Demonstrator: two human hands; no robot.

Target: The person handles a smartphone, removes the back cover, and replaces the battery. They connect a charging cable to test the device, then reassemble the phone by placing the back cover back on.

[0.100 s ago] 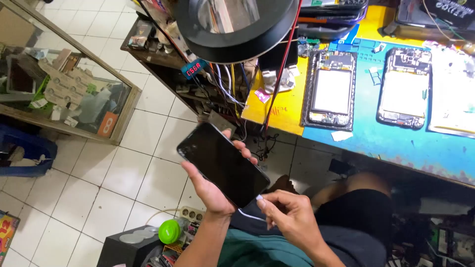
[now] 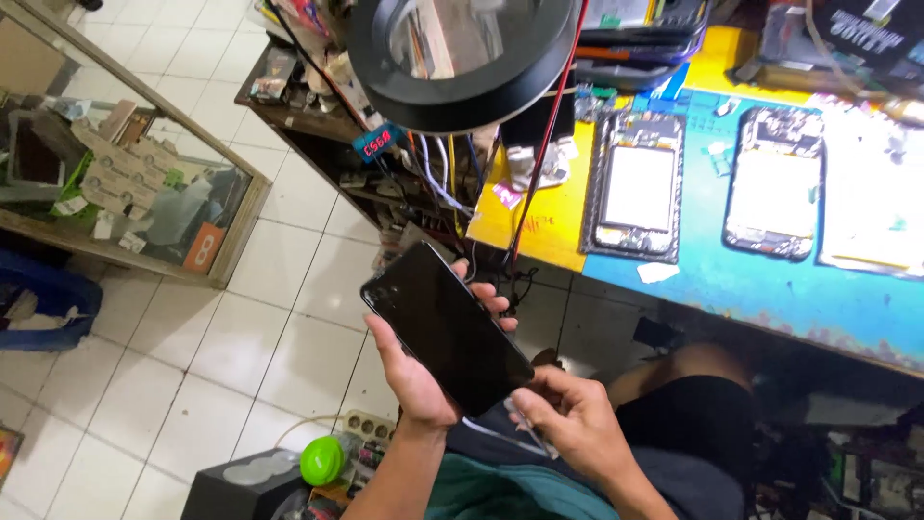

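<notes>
I hold the black phone [image 2: 446, 327] in my left hand [image 2: 416, 371], fingers closed around its edges, above the floor beside the tabletop [image 2: 712, 279], while my right hand [image 2: 568, 424] pinches its lower corner, where I should pull gently.

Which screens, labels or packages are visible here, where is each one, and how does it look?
Black phone: in the left hand, dark glossy rectangle; right hand at its lower end.
Small display: below the round black lamp, dark with cyan digits.
Two opened phones: on the blue bench mat, pale rectangles in dark frames.
Orange package: in the glass cabinet, white mark.
</notes>
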